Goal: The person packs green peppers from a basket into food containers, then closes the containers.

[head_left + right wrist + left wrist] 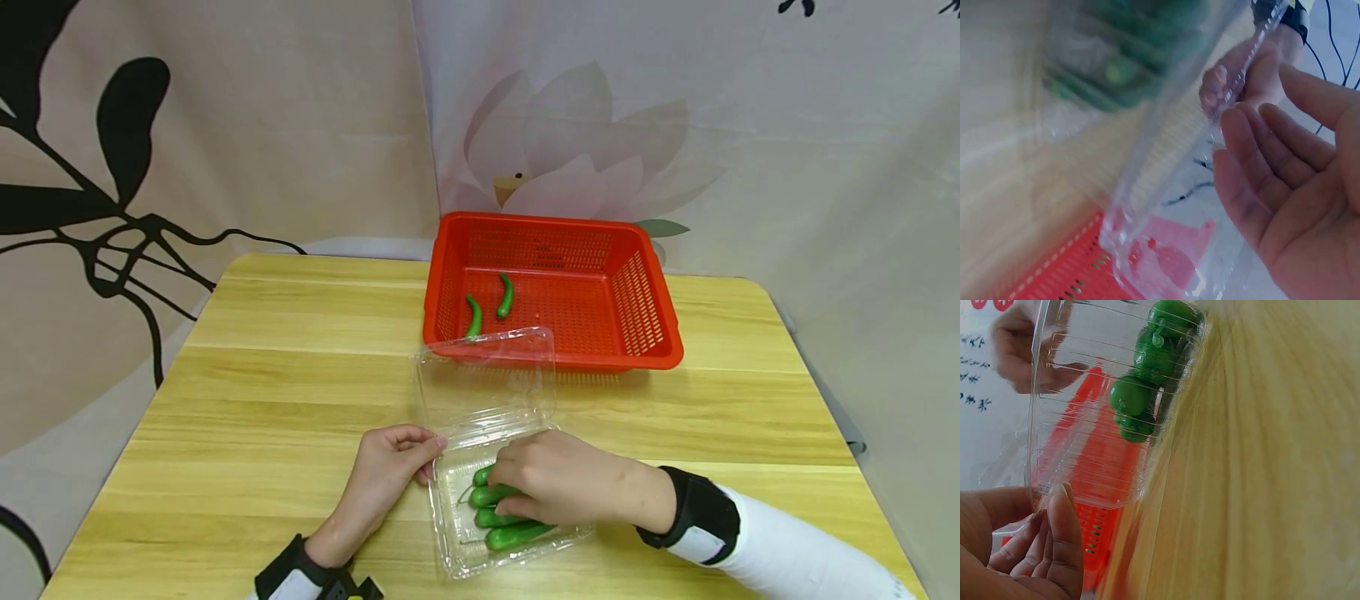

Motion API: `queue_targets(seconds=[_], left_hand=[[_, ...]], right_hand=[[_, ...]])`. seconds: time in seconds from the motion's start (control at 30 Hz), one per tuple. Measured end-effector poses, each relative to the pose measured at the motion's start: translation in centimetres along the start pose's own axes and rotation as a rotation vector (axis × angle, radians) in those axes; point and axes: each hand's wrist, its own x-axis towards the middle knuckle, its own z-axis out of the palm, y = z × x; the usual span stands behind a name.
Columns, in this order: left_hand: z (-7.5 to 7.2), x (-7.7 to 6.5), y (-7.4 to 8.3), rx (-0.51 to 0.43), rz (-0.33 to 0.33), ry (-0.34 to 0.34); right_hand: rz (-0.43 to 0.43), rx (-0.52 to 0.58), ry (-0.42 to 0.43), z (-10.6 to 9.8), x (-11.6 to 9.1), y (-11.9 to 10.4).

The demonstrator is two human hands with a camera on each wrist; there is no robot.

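A clear plastic clamshell box (444,533) lies on the table with its lid (487,379) folded back toward the basket. Several green chili peppers (517,535) lie side by side in its base. My left hand (377,473) pinches the left edge of the box near the hinge, thumb on one side and fingers on the other, as the left wrist view shows. Over the peppers is my right hand (558,477), its fingers loosely bent. In the right wrist view the palm (1310,219) is bare and the fingers stand apart from the peppers, holding nothing.
Behind the box stands a red perforated basket (540,222). Two more green chili peppers (506,296) lie inside on its left. The lid's far edge overlaps the basket's front rim in the head view. A patterned cloth (300,125) hangs behind the wooden table (300,375).
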Motion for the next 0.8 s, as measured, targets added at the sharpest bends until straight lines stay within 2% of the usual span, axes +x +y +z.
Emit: queue_targets(seconds=[0.27, 0.57, 0.7, 0.8], left_hand=[[-0.1, 0.0, -0.3, -0.009, 0.009, -0.005], [-0.2, 0.0, -0.2, 0.001, 0.011, -0.006], [-0.2, 0.1, -0.3, 0.002, 0.007, -0.006], [-0.2, 0.1, -0.3, 0.002, 0.008, -0.009]], right_hand=[[-0.031, 0.031, 0.162, -2.3, 0.1, 0.8], [0.009, 0.047, 0.364, -7.0, 0.1, 2.5], [-0.003, 0.054, 0.453, -9.0, 0.3, 3.8], [0.001, 0.065, 0.489, -10.4, 0.7, 5.1]])
